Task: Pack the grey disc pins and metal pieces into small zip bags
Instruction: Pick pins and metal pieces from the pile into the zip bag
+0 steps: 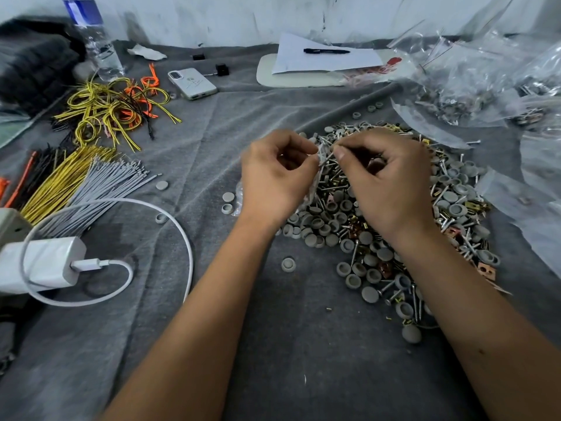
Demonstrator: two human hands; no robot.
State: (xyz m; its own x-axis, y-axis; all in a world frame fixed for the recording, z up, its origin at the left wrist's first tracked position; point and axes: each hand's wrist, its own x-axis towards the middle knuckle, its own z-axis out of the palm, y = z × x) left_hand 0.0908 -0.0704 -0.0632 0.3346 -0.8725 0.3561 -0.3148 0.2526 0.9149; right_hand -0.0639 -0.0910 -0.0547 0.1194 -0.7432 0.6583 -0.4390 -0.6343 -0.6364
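A heap of grey disc pins, screws and small brass and copper metal pieces (358, 226) lies on the grey cloth, right of centre. Above its near-left part, my left hand (274, 177) pinches a small clear zip bag (315, 177) at its mouth; the bag hangs down under the palm, mostly hidden. My right hand (385, 177) pinches the bag's other edge with thumb and forefinger, with screws sticking out between the two hands. Loose grey discs (227, 197) lie scattered left of the heap.
Filled and empty clear bags (467, 86) pile up at the right and back right. Yellow, orange and grey wires (91, 165) cover the left. A white charger with cable (51, 265), a phone (192, 83), a water bottle (97, 41), paper with a pen (326, 51) lie around.
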